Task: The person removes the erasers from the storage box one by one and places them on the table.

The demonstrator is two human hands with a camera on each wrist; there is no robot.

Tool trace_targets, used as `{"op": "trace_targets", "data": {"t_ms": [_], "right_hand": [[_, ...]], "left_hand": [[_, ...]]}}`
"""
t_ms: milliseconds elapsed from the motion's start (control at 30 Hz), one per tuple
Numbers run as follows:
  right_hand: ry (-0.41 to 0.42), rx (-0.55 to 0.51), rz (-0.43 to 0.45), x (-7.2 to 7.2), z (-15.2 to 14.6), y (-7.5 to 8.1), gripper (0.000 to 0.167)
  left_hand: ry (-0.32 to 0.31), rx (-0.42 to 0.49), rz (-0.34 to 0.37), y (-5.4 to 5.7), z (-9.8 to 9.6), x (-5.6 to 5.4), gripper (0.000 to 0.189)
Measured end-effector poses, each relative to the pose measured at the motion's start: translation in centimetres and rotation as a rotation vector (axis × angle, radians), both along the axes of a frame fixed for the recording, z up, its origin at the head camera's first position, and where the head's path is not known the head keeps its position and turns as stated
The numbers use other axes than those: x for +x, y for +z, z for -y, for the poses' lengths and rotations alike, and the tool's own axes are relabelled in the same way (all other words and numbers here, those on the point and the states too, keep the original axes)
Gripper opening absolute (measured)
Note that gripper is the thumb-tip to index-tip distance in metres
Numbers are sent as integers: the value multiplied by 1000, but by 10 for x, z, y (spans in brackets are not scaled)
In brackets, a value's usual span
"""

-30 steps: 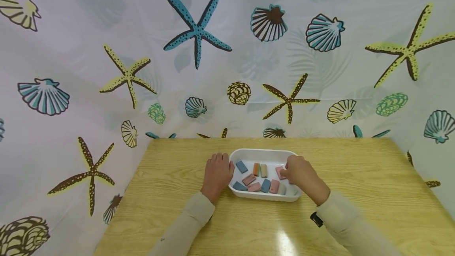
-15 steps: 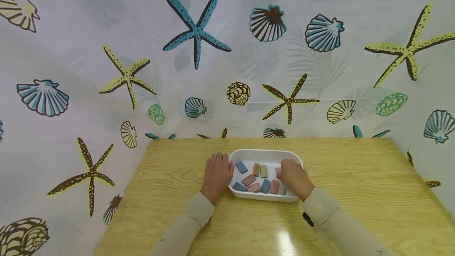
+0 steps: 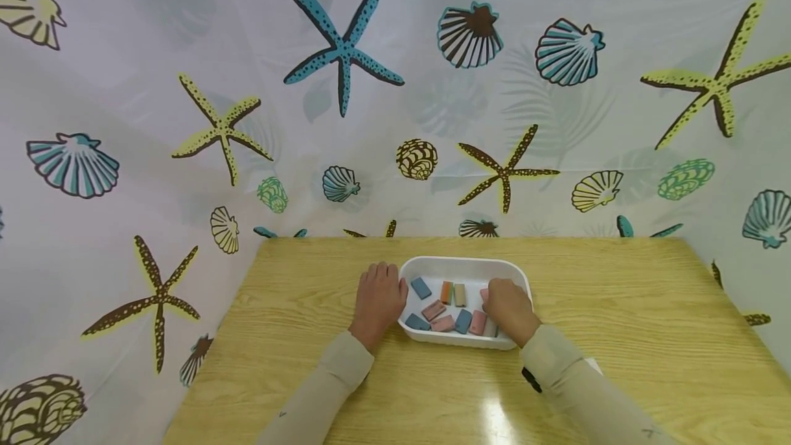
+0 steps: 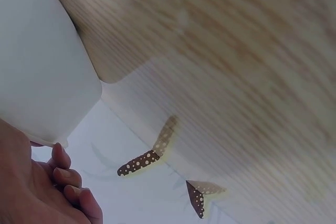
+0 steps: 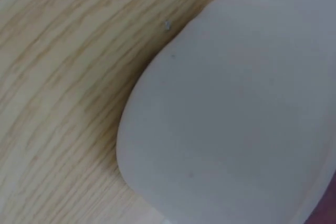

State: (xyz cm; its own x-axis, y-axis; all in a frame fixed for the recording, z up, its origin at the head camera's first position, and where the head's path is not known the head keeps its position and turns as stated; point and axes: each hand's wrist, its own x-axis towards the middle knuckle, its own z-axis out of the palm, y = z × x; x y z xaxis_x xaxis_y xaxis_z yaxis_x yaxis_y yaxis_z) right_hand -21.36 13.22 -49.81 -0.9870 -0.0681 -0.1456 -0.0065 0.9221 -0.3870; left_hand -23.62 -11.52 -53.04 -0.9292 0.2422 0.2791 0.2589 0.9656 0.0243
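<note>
A white plastic tray stands on the table with several small eraser-like blocks in it. Blue, pink, orange-and-green and beige blocks lie apart or side by side. At the tray's left end my left hand holds the rim, its curled fingers outside below the edge in the left wrist view. My right hand reaches into the right end, over a pink block that is mostly covered. Its fingertips are hidden. The right wrist view shows mainly the tray's outer wall.
The wooden table ends at a patterned cloth along the back and sides. A small white thing peeks out beside the right sleeve. A dark strap-like item sits at the right wrist.
My right hand has moved left and lower into the tray, now covering most of the pink block there. My left hand stays at the rim. The other blocks have not moved.
</note>
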Motion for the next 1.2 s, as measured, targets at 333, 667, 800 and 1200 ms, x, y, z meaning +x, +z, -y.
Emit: {"op": "trace_targets", "data": {"t_ms": [333, 667, 800, 1200], "right_hand": [[-18, -40, -20, -1, -1, -2, 14], [46, -103, -85, -4, 0, 11, 22], [101, -102, -165, -1, -2, 25, 16], [142, -133, -142, 20, -24, 65, 21]], "left_hand": [[12, -5, 44, 2, -1, 0, 32], [23, -7, 55, 6, -2, 2, 33], [31, -11, 66, 5, -3, 2, 33], [24, 4, 36, 3, -2, 2, 31]]}}
